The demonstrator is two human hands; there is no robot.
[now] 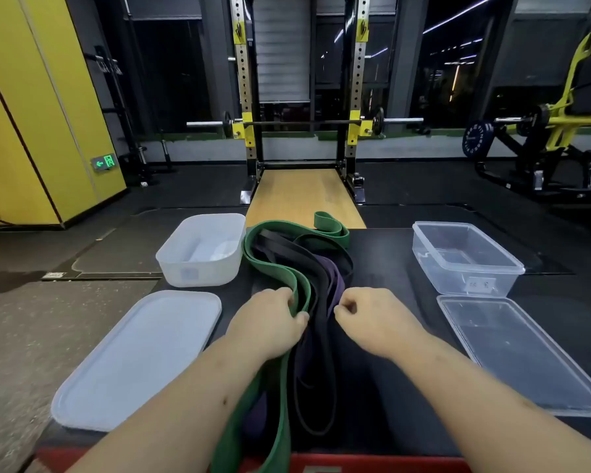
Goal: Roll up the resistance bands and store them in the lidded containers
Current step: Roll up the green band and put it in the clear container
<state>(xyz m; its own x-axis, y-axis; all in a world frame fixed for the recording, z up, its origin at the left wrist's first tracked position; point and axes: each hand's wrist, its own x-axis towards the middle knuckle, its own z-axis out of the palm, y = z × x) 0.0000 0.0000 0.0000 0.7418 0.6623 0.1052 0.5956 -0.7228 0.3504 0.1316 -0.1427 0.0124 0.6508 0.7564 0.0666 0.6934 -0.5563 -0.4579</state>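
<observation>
— So, where are the bands?
— In a loose heap down the centre of the frame, on the black tabletop (382, 261): a wide green resistance band (280, 264), a black band (316, 274) and a purple band (336, 285), all unrolled and overlapping.
— And the hands?
— The left hand (270, 319) grips the green band, fingers curled over its edge and thumb beneath. The right hand (369, 315) is curled into a fist with its thumb tip against the purple band; I cannot tell whether it actually has hold.
— Containers?
— A white container (202, 249) sits left of centre, just beside the heap, with its white lid (140, 356) lying flat at lower left. A clear container (464, 257) stands at right, its clear lid (522, 356) lying below it. Both are uncovered.
— Behind?
— A power rack (244, 97) holding a barbell (304, 122), top centre.
</observation>
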